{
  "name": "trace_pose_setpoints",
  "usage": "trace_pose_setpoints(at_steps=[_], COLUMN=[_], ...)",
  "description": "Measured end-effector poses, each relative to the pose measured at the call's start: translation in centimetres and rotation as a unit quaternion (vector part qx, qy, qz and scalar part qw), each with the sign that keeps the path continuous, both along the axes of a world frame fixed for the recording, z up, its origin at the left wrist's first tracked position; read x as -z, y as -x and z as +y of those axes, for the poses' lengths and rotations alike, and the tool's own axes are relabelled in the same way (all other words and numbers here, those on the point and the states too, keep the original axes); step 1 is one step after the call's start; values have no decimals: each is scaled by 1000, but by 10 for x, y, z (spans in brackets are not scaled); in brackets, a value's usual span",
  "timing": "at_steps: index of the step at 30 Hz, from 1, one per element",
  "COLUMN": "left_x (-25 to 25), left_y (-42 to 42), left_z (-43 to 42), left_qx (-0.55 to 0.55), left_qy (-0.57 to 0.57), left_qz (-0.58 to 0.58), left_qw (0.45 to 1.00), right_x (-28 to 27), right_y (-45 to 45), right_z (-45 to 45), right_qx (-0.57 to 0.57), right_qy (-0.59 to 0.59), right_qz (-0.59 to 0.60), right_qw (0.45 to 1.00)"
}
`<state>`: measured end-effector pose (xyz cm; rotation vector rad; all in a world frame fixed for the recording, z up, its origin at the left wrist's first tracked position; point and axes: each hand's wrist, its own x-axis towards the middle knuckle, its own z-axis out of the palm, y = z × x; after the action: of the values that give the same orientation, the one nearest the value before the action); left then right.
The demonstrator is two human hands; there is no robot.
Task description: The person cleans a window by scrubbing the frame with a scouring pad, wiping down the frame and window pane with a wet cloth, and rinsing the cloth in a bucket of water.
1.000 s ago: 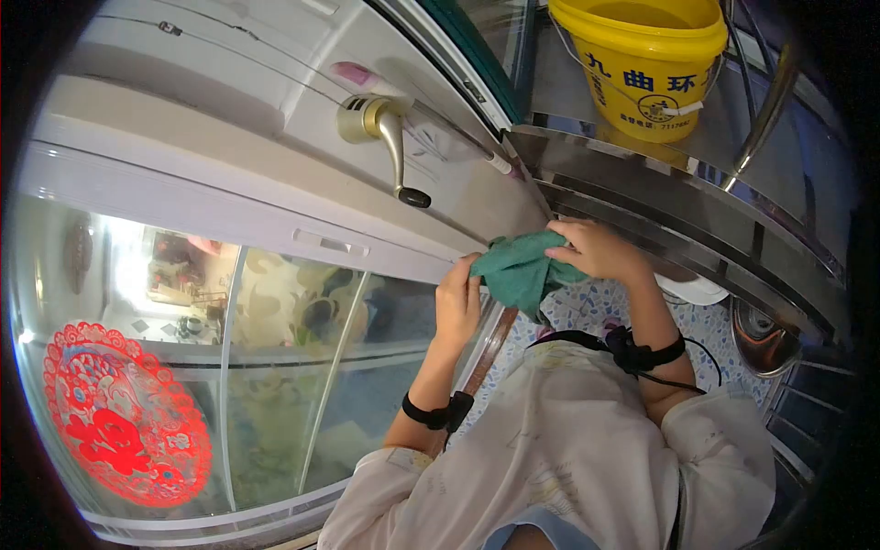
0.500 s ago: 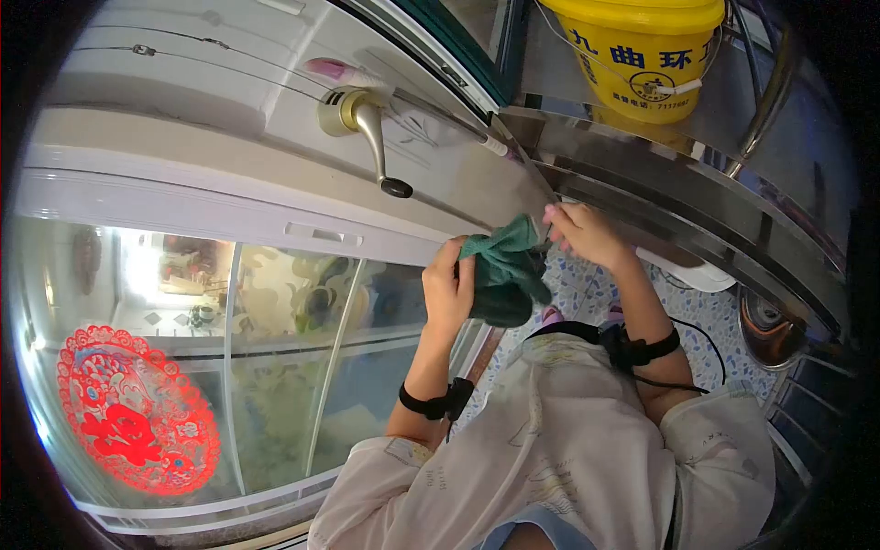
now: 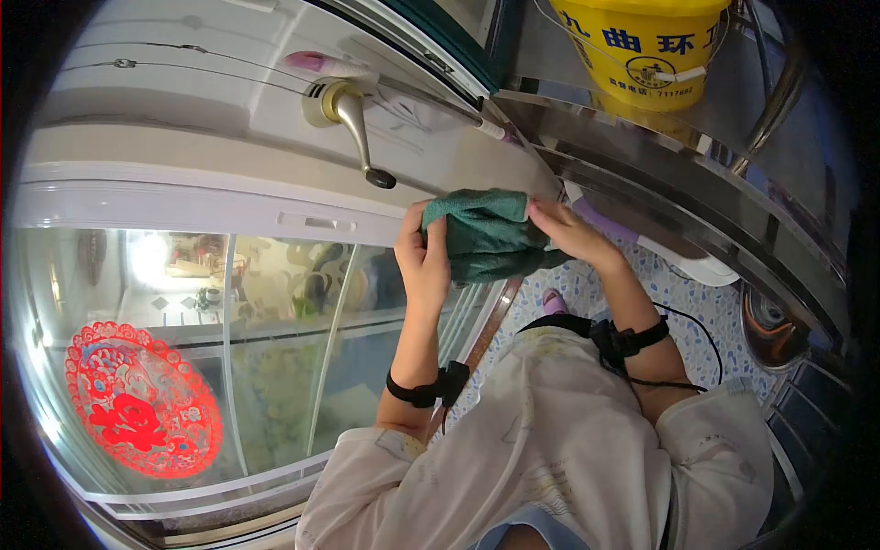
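Speckled floor (image 3: 715, 312) below, green cloth (image 3: 488, 236) between both hands (image 3: 423, 261) (image 3: 579, 238)

Light-blue collar (image 3: 536, 530), pale short-sleeved top (image 3: 559, 431) with faint print, lower frame. Black straps (image 3: 410, 395) circle both forearms (image 3: 422, 344); a black cable (image 3: 711, 340) loops at right.

The green cloth (image 3: 486, 234), a bunched lump between both my hands a second ago and then dangling crumpled from my left fingers (image 3: 412, 227), is now spread wider and flatter. My right fingers (image 3: 548, 222), clear of it half a second ago, are back at its right edge, straighter than at first. Both my hands sit higher in view. The yellow bucket (image 3: 642, 55) has lost its open mouth past the top edge, and the crank handle (image 3: 356, 133) has slid leftward.
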<state>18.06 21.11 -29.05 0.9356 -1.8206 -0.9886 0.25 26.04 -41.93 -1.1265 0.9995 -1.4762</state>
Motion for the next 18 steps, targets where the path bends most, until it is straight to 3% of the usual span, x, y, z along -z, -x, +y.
trace_pose_setpoints(at_steps=[5,7,11,14,16,18], left_x=[9,14,16,27,29,29], left_y=[10,10,13,18,19,21], left_z=[5,5,10,14,13,11], left_qx=[19,18,12,18,23,28], left_qy=[18,0,-56,-43,-35,-43], left_qz=[-45,-44,-69,-95,-115,-126], left_qw=[999,999,996,994,993,991], right_x=[-27,-23,-21,-15,-13,-8], right_y=[14,13,13,11,10,8], right_z=[18,22,19,14,7,-1], right_qx=[14,31,95,128,229,244], right_qy=[87,91,142,128,156,155], right_qz=[-19,-167,-177,-142,9,30], right_qw=[996,981,969,973,961,957])
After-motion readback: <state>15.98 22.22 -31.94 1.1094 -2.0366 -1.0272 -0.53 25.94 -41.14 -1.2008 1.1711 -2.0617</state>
